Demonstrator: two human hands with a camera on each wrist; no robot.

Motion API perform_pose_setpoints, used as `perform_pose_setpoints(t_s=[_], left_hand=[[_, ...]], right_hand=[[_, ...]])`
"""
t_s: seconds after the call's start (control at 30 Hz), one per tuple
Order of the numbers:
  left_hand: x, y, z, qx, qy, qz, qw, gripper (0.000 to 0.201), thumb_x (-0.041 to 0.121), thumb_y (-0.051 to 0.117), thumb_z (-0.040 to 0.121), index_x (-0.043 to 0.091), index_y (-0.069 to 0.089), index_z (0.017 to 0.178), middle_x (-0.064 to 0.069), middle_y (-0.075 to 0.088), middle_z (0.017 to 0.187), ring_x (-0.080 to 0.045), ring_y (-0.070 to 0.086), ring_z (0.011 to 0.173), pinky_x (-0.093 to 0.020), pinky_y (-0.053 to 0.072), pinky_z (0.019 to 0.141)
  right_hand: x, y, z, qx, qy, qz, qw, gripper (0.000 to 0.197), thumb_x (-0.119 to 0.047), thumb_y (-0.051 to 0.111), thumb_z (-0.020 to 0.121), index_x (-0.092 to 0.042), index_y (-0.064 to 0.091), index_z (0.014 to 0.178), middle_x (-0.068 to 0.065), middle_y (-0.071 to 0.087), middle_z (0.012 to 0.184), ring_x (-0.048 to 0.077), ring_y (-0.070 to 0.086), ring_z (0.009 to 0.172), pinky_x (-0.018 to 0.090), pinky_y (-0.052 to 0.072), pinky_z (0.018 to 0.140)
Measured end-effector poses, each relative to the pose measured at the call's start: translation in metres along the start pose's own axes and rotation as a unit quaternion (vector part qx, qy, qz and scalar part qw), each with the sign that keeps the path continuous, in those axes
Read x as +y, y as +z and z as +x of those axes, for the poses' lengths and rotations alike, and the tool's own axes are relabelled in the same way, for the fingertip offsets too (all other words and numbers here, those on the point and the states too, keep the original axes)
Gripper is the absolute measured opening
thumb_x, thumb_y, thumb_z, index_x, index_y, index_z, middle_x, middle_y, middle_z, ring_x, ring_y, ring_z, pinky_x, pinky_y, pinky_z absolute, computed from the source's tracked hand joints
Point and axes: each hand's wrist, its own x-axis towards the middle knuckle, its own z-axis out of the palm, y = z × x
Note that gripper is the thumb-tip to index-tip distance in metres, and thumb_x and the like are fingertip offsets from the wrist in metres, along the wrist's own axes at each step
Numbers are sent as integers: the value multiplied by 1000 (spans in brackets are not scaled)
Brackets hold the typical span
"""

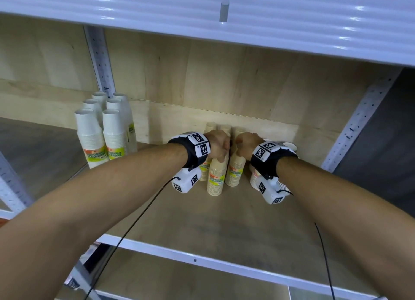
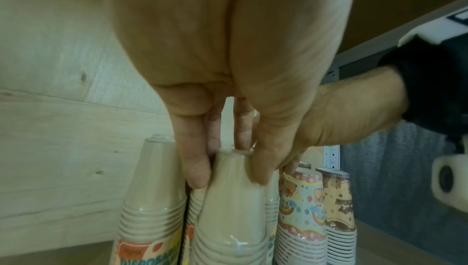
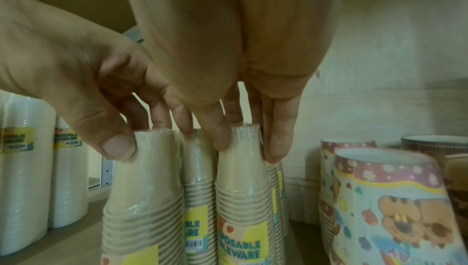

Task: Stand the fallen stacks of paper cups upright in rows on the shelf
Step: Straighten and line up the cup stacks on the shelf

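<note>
Several wrapped beige cup stacks (image 1: 234,171) stand upside down in a tight cluster at mid-shelf. My left hand (image 1: 219,145) pinches the top of the front beige stack (image 2: 233,205) between thumb and fingers (image 2: 197,171). In the right wrist view my right hand (image 3: 247,145) grips the top of the neighbouring beige stack (image 3: 240,179), and the left thumb presses the stack (image 3: 144,185) beside it. Both held stacks are upright and touch each other.
Two rows of white cup stacks (image 1: 89,133) stand upright at the left. Patterned cup stacks (image 3: 387,199) stand just right of the beige ones, mostly hidden by my right wrist in the head view. The wooden shelf board (image 1: 224,221) has a white front rail.
</note>
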Motion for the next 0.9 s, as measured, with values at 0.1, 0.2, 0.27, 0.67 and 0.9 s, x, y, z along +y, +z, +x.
perform_pose_setpoints(t_s=[0.1, 0.2, 0.27, 0.67, 0.9], left_hand=[[1, -4, -5, 5, 3, 1, 1000, 49, 16, 75, 82, 14, 58, 129, -4, 61, 123, -21, 58, 106, -25, 42, 75], [-2, -15, -11, 19, -1, -2, 1000, 49, 25, 77, 80, 20, 59, 125, -1, 57, 124, -18, 53, 98, -25, 43, 75], [-5, -27, -19, 33, -6, 0, 999, 48, 26, 78, 78, 22, 60, 122, 0, 58, 121, -17, 54, 97, -25, 44, 75], [-65, -141, -90, 156, -94, 30, 983, 40, 29, 76, 81, 27, 63, 119, 6, 48, 114, -15, 49, 99, -26, 40, 79], [-123, -171, -145, 191, -160, 62, 966, 40, 32, 75, 83, 25, 64, 120, 2, 44, 131, -20, 50, 116, -26, 38, 82]], right_hand=[[2, -3, 0, 9, 2, 4, 1000, 10, -16, 60, 90, -8, 64, 96, 6, 56, 96, 19, 52, 85, 22, 32, 50], [0, -12, 0, 16, 15, 16, 1000, 9, -21, 64, 84, -11, 62, 85, 6, 60, 96, 20, 55, 81, 21, 33, 49], [-4, -21, -1, 28, 28, 3, 999, 20, -19, 64, 82, -6, 66, 96, 8, 64, 100, 21, 57, 80, 19, 35, 49], [-110, -72, -6, 105, -67, 31, 992, 40, -28, 65, 81, -8, 63, 116, 9, 62, 118, 28, 61, 103, 35, 53, 89], [-195, -74, -10, 104, -158, 80, 979, 27, -28, 64, 83, -12, 67, 105, 8, 67, 106, 26, 65, 92, 34, 56, 81]])
